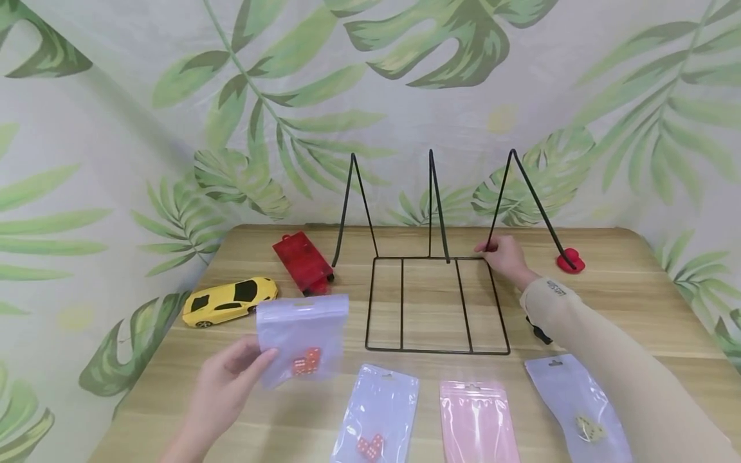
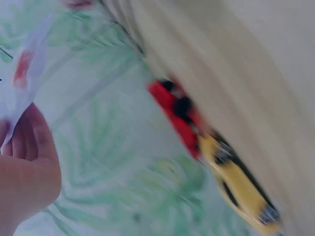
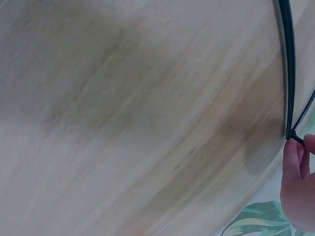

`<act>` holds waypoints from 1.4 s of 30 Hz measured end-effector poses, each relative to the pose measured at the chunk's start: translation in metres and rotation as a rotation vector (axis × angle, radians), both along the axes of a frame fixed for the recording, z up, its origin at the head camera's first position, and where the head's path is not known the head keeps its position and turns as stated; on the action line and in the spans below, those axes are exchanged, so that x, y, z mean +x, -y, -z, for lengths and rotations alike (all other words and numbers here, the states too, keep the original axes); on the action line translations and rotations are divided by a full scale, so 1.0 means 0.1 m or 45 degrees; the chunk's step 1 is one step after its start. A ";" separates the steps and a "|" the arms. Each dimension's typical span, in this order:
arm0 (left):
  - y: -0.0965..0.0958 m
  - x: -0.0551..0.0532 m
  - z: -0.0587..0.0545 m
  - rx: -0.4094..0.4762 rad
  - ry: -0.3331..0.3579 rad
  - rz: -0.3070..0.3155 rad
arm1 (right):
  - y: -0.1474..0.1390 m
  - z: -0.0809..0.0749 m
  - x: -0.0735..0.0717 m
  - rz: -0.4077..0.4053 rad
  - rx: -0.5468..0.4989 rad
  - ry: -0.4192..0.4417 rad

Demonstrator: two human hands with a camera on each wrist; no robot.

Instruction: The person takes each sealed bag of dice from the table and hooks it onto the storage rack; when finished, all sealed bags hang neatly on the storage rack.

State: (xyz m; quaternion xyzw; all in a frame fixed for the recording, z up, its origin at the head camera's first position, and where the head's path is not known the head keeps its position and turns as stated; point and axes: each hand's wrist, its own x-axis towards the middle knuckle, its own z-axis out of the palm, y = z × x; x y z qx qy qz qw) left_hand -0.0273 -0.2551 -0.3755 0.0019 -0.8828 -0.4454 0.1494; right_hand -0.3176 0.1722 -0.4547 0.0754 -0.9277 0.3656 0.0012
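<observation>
So, from where I'm standing, the person's left hand [image 1: 222, 386] has a clear pouch [image 1: 278, 328] pinched by its left edge, thumb on the near side and fingers behind, and holds it upright above the wooden table [image 1: 654, 308], red dice [image 1: 307, 363] showing low inside. The right hand [image 1: 505, 258] reaches to the far right corner of a black wire rack [image 1: 402, 305], thumb and fingers pinching the wire where a prong meets the frame. That rack stands out in the middle, its three bent prongs pointing up before the leafy backdrop [image 1: 440, 122]; I can't tell whether its frame lies flat on the wood. Under the rightmost prong's tip sits a small red object [image 1: 569, 256], though whether they touch I can't say. Over to the left, a yellow toy car [image 1: 231, 302] is near a red toy [image 1: 301, 260] with black wheels. Along the near side lie another clear pouch with red dice [image 1: 379, 405], a pink pouch [image 1: 479, 424], and a whitish pouch [image 1: 579, 392] with pale pieces, just beside the right sleeve [image 1: 608, 347]
</observation>
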 end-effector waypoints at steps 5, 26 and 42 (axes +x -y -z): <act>-0.33 -0.11 -0.20 0.267 -0.199 0.071 | 0.00 0.01 0.00 0.002 0.007 -0.009; -0.50 -0.44 -0.22 0.509 -0.263 0.174 | -0.01 0.04 -0.03 0.027 -0.005 0.003; -0.48 -0.80 -0.20 0.452 -0.025 0.041 | -0.01 0.03 -0.02 0.016 -0.006 -0.014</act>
